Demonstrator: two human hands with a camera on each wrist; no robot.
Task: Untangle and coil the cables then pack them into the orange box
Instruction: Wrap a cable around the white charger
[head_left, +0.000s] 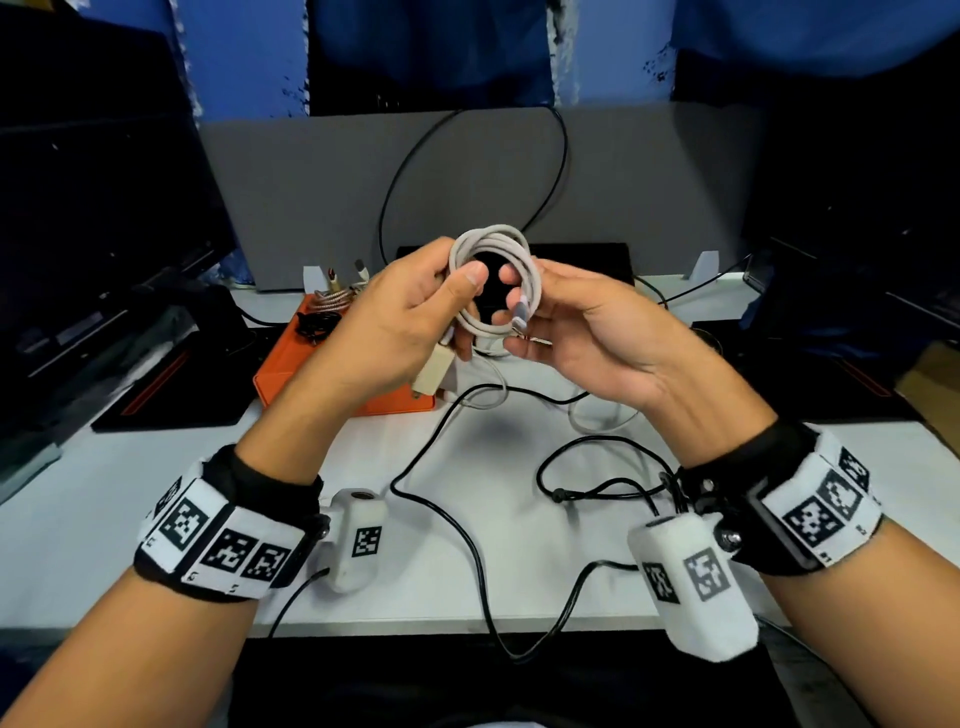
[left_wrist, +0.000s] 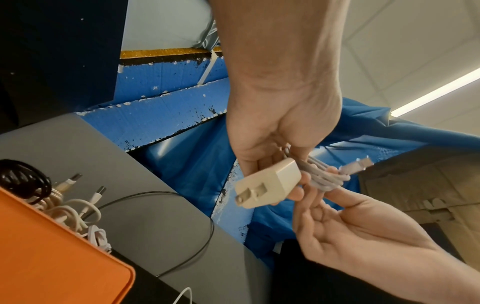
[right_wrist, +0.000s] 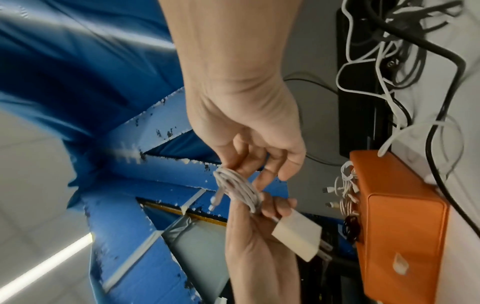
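Note:
A white cable (head_left: 493, 249) is wound into a coil and held up over the table between both hands. My left hand (head_left: 447, 306) grips the coil's left side, thumb across the strands. Its cream charger plug (head_left: 434, 371) hangs below that palm, also visible in the left wrist view (left_wrist: 270, 183). My right hand (head_left: 524, 306) curls its fingers round the coil's right side, where the connector end (head_left: 521, 313) lies against them. In the right wrist view the coil (right_wrist: 239, 189) sits between the right fingertips (right_wrist: 259, 181) and the left hand (right_wrist: 254, 236). The orange box (head_left: 291, 374) stands behind my left hand.
Coiled cables (left_wrist: 75, 209) lie in the orange box (left_wrist: 52, 257): white, braided and black ones. A loose black cable (head_left: 467, 519) and a white cable (head_left: 597, 415) sprawl on the white table (head_left: 130, 493). A grey partition (head_left: 311, 182) stands behind, and dark monitors flank both sides.

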